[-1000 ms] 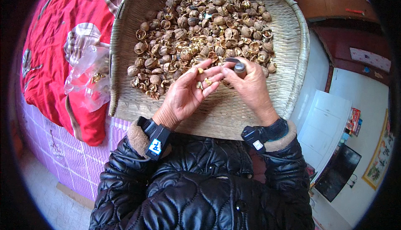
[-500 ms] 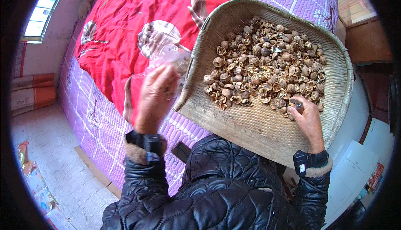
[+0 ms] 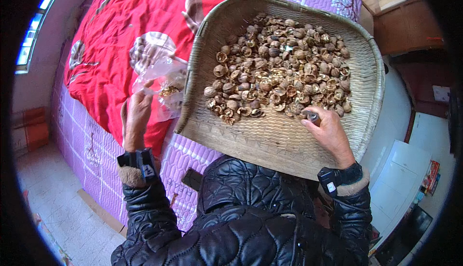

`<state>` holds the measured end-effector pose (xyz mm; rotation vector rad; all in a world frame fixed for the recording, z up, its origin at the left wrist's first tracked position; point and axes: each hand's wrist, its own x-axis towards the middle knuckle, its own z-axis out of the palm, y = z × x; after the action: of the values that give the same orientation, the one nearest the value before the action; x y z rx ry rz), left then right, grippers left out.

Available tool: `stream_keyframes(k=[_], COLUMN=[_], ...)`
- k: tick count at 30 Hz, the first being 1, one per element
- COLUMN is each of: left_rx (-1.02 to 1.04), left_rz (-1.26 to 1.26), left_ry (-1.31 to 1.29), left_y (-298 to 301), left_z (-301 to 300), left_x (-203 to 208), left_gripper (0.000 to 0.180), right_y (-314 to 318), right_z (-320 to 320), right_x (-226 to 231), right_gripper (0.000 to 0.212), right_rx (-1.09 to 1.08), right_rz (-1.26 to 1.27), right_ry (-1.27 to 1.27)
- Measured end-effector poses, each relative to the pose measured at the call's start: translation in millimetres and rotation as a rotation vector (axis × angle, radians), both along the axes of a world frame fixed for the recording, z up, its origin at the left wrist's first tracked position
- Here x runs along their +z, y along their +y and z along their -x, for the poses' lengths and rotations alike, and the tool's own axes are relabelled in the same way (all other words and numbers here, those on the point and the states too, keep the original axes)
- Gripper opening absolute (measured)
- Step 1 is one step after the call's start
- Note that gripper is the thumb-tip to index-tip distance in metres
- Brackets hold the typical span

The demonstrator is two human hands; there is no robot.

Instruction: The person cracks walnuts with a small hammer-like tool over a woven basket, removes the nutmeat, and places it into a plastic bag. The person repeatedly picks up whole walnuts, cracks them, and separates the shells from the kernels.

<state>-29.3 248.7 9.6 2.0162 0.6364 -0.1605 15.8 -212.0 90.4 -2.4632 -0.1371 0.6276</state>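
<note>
A wide woven winnowing basket (image 3: 284,152) rests across my lap and the bed, holding a heap of walnuts and cracked walnut shells (image 3: 289,68). Against its left rim leans a clear plastic bag (image 3: 166,70) with pale brown nut pieces (image 3: 169,91) inside. My left hand (image 3: 137,119) pinches the bag's near left edge with thumb and fingers. Over the near right side of the heap, my right hand (image 3: 330,133) is closed around a short dark cylindrical handle (image 3: 312,117). The tool's other end is hidden by the fingers and shells.
Beneath the basket and bag lies a bed with a purple quilted cover (image 3: 91,140) and a red patterned blanket (image 3: 111,39). A dark phone (image 3: 192,179) lies beside my left thigh. At right stands a white cabinet (image 3: 400,174).
My left hand has lowered and moved left, from in front of the bag to its edge; more of the bag shows. The right hand still grips the handle. The whole view has shifted.
</note>
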Motion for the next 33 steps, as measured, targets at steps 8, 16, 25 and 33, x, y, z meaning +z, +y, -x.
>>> stream_keyframes(k=[8,16,25,33], left_rx=[-0.019,-0.618,-0.516,-0.021], left_rz=[0.098,-0.368,-0.158,1.310], left_ry=[-0.420,-0.379,-0.298,0.102], left_y=[-64.3,-175.7,-178.3,-239.5], left_z=[-12.1,-93.7,-96.6,-54.5], left_x=[79.0,-34.0,-47.3,0.6], left_gripper=[0.022,0.028,0.015,0.027], right_y=[7.7,18.4,14.6,31.8], right_z=[-6.9,-12.7,-20.3,-8.4], right_x=[-7.0,-6.8,-12.8,-33.4], right_gripper=[0.030,0.030,0.027,0.031], right_rx=[0.019,0.046,-0.023,-0.338], right_rz=[-0.027,-0.092,-0.174,-0.572], right_ry=[0.008,0.083,0.155,0.153])
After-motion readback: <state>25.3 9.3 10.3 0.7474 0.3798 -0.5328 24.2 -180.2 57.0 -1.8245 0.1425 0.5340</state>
